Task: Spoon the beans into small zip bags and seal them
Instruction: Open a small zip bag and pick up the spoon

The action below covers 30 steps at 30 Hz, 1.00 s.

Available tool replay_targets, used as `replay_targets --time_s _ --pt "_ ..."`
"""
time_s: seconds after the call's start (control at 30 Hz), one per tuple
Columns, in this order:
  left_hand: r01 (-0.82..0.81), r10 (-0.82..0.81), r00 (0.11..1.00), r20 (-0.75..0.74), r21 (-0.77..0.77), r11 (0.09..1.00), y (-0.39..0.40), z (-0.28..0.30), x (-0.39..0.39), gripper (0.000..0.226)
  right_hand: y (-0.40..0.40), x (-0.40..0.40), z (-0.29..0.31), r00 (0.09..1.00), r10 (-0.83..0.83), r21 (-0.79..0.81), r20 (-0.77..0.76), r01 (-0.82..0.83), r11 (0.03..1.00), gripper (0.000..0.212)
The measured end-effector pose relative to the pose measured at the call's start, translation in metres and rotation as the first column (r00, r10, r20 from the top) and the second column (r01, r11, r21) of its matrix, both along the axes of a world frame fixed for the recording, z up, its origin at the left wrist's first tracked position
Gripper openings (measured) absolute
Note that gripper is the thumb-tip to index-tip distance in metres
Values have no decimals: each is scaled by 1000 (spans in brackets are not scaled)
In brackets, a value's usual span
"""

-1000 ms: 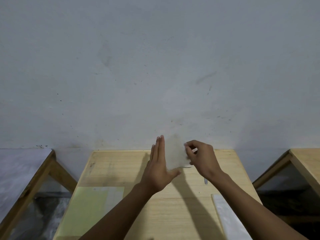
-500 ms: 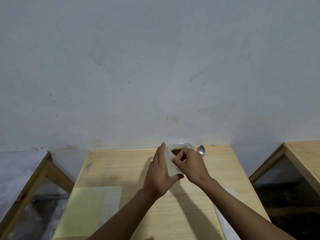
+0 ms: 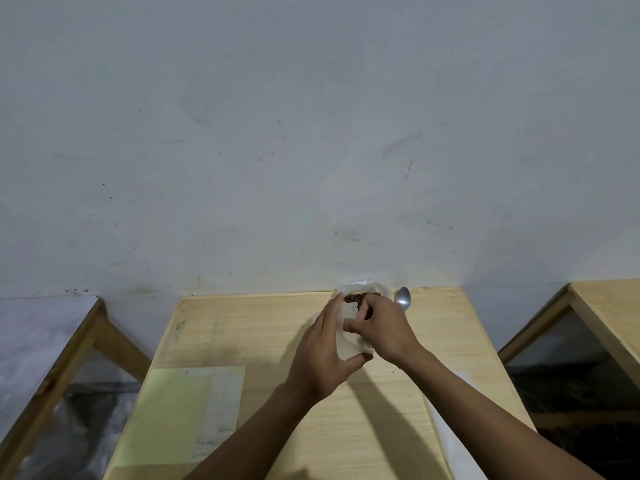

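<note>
A small clear zip bag is held upright between both hands over the far middle of the wooden table. My left hand cups its left side, thumb under the bottom corner. My right hand pinches the bag's upper part with thumb and fingers. Behind the hands, a clear container of brown beans sits at the table's far edge against the wall. A metal spoon lies right of the beans, its bowl visible and its handle hidden by my right hand.
A pale yellow sheet lies on the table's near left, with a clear plastic sheet beside it. A white strip lies along the near right. Other wooden tables stand at far left and far right.
The view tilted down, bringing the beans and spoon into sight. Both hands lowered the bag toward the table's far edge, and my right hand shifted its pinch on the bag's top.
</note>
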<state>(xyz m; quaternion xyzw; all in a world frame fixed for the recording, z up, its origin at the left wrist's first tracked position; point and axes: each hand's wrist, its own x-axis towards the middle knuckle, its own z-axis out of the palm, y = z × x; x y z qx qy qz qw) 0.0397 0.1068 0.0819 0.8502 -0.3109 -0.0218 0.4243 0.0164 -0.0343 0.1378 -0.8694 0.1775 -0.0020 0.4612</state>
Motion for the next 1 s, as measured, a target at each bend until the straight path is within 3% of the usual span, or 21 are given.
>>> replay_targets --time_s 0.2,0.37,0.73,0.9,1.0 --pt "-65 67 997 43 -39 997 13 -3 5 79 -10 -3 -4 1000 -26 109 0 25 994 21" --pt "-45 45 997 55 4 999 14 -6 4 82 -12 -8 -9 999 -24 286 37 12 958 12" --pt "17 -24 989 148 48 999 15 -21 9 68 -27 -21 -39 988 -103 643 -116 154 750 9" --pt "0 -15 990 140 105 995 18 -27 12 66 -43 -21 -62 987 -79 714 -139 155 683 14" --pt "-81 69 992 101 120 989 23 -32 17 69 -72 -12 -98 954 -222 543 -200 296 786 12"
